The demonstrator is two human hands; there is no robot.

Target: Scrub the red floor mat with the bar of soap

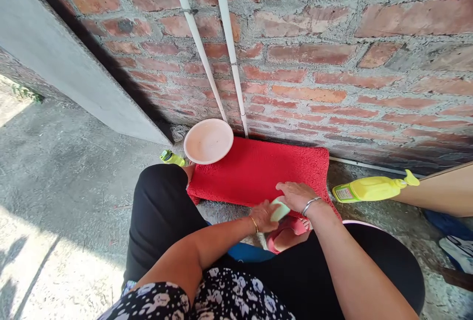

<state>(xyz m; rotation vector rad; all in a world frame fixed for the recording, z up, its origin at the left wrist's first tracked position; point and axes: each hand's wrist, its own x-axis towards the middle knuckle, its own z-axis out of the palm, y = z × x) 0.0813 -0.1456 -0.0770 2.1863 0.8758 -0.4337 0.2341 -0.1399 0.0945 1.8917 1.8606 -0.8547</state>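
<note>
My left hand (263,216), with a thin gold bracelet at the wrist, has its fingers closed round a smooth pale green object (280,210). What kind of thing this is cannot be made out. My right hand (296,195), wearing a silver bangle, bends over the object's other end, and its fingers partly hide it. Both hands are at the front edge of a red textured cloth (254,167), which lies over a low, flat support in front of me. Below my hands, a foot in a pink sandal (290,231) shows.
A pale pink basin (209,141) sits at the cloth's left end, near a green bottle (172,158). To the right is a yellow spray bottle (369,189). Behind stands a brick wall (310,73) with two white pipes (231,44). A grey slab (81,53) leans at left.
</note>
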